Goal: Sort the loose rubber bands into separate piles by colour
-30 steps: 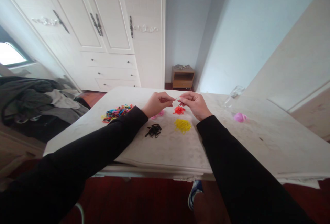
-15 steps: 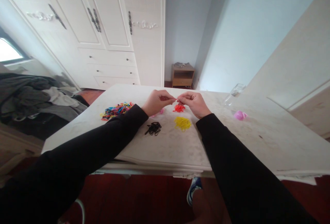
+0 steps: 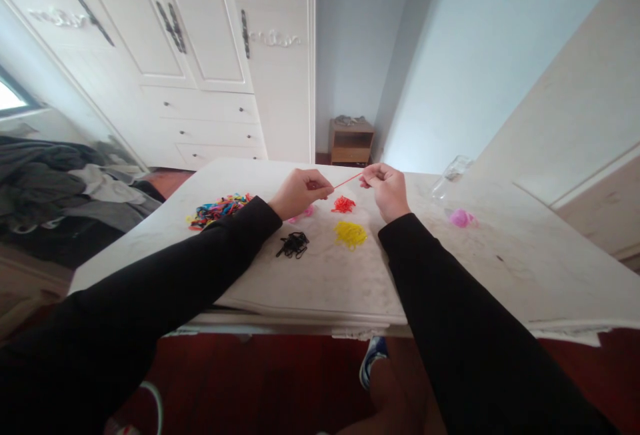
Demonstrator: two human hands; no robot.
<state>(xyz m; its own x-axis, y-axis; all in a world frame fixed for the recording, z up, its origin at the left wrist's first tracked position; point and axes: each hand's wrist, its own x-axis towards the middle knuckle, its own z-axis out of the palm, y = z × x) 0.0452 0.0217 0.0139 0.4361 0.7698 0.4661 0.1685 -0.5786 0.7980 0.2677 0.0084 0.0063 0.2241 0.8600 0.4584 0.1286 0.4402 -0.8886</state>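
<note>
Between my two hands a thin red rubber band (image 3: 348,180) is stretched, slanting up to the right. My left hand (image 3: 301,191) pinches its lower end, and my right hand (image 3: 385,188) pinches the upper end. Just below the band lies a small pile of red rubber bands (image 3: 344,205) on the table. Nearer to me are a yellow pile (image 3: 351,235) and a black pile (image 3: 293,245). A pink pile (image 3: 303,214) is partly hidden by my left hand. Left of my forearm sits a larger mixed-colour heap (image 3: 220,211), partly covered by my sleeve.
The white table (image 3: 320,288) has a worn front edge. At its right stand a clear jar (image 3: 451,178) lying tilted and a pink bundle (image 3: 463,218). Dark clothes (image 3: 45,181) are heaped at the left. A white wardrobe (image 3: 280,95) and a small wooden nightstand (image 3: 351,141) are behind.
My hands have moved apart, the right one going up and to the right, and the red rubber band between them is now drawn out long. The view has shifted slightly.
</note>
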